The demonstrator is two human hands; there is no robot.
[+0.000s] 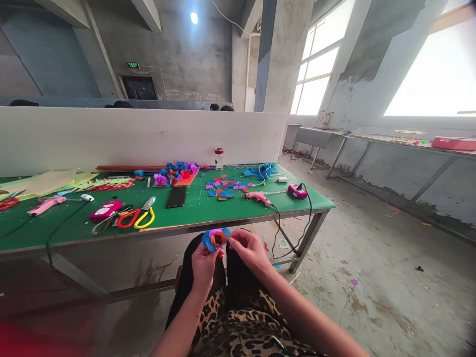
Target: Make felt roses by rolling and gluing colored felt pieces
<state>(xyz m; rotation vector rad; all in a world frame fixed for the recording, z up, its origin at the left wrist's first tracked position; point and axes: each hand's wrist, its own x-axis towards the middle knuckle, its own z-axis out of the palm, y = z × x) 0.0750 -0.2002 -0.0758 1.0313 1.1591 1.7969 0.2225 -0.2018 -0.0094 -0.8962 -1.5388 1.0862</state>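
A paper flower [216, 240] with blue, purple and orange petals is held above the lap, in front of the table edge. My left hand [203, 263] grips it from below, its fingers closed round the base. At the flower's right side, my right hand [248, 248] has thumb and forefinger pinched together at a petal's edge. Cut paper pieces [225, 188] in blue, orange and purple are scattered on the green table [201, 210]. Behind a black phone [176, 197] lies a pile of finished flowers [176, 172].
A pink glue gun [258, 198] and a magenta box [298, 191] with cables are at the right. Scissors [145, 214], another magenta box [105, 210] and a second glue gun [46, 205] lie left. A jar [218, 158] stands by the white partition [148, 136].
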